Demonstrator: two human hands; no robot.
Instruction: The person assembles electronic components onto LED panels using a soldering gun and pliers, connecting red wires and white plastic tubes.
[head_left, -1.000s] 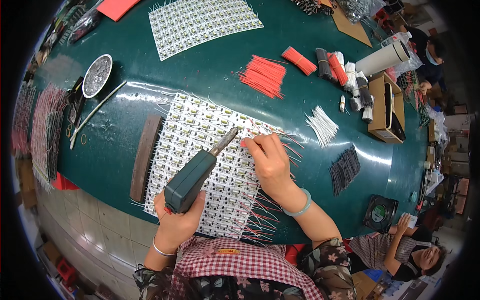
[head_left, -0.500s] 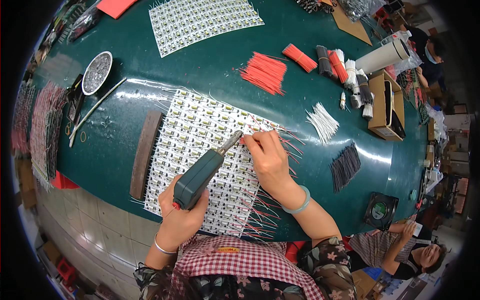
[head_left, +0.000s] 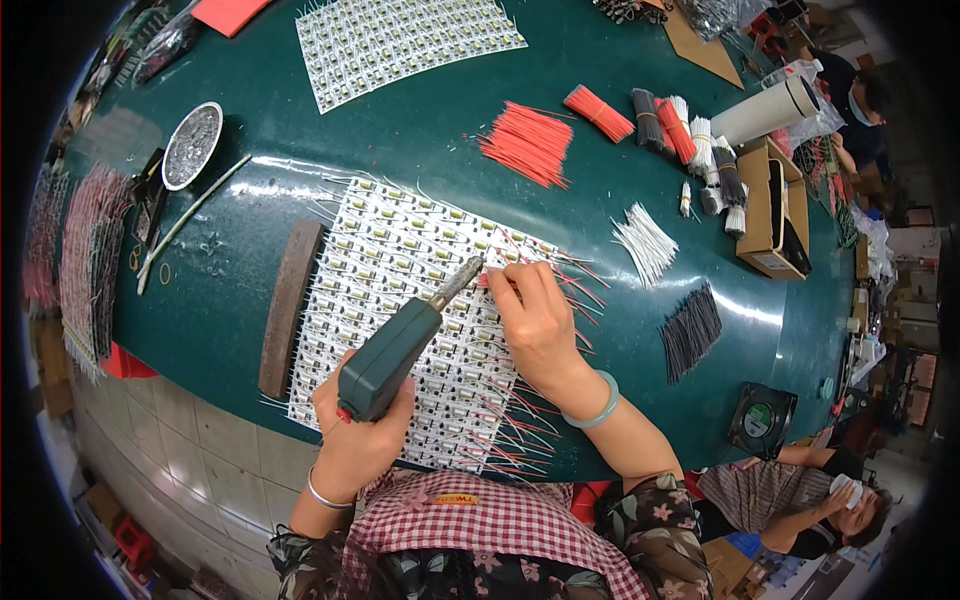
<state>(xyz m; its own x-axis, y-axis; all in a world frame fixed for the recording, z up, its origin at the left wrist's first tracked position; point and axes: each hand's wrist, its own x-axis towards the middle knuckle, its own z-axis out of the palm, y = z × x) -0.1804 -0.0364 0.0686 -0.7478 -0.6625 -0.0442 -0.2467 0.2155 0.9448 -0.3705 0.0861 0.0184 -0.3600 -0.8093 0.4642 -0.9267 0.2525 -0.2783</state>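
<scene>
A big green table point(head_left: 420, 130) holds a white LED board point(head_left: 400, 290). The left hand point(head_left: 360, 435) grips a green soldering gun point(head_left: 395, 350). Its tip sits just beside a red wire point(head_left: 497, 272) pinched by the right hand point(head_left: 540, 325).

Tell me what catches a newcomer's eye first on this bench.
At centre, the left hand grips a green soldering gun, its tip on a white panel of small circuit boards where the right hand pinches a red wire. Behind lies a loose pile of red wires; white and black bundles lie right.
</scene>
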